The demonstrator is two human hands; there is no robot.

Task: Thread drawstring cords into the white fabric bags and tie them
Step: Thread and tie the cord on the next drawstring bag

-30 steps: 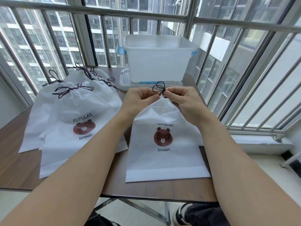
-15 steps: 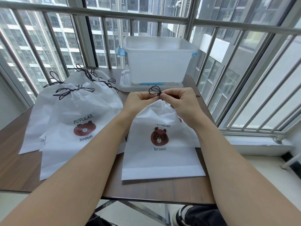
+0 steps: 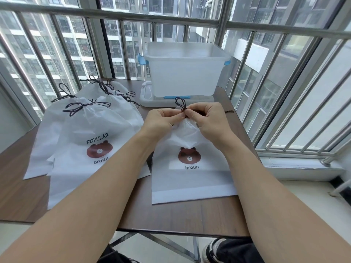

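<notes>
A white fabric bag [image 3: 191, 179] with a brown bear print and the word "broun" lies on the table in front of me, its neck gathered tight. A dark drawstring cord [image 3: 180, 104] forms a small loop above the neck. My left hand [image 3: 163, 118] and my right hand [image 3: 205, 116] meet at the gathered neck, and both pinch the cord at its knot between thumb and fingers. A loose cord end [image 3: 228, 111] pokes out to the right of my right hand.
A pile of several tied white bear bags [image 3: 85, 133] lies at the left on the brown table [image 3: 180, 215]. A translucent plastic bin [image 3: 184, 73] stands on its lid [image 3: 146, 99] at the back. Metal window railings [image 3: 284, 103] enclose the back and right.
The bag's neck has been drawn tighter and the cord loop has shrunk a little. The hands stay together at the knot.
</notes>
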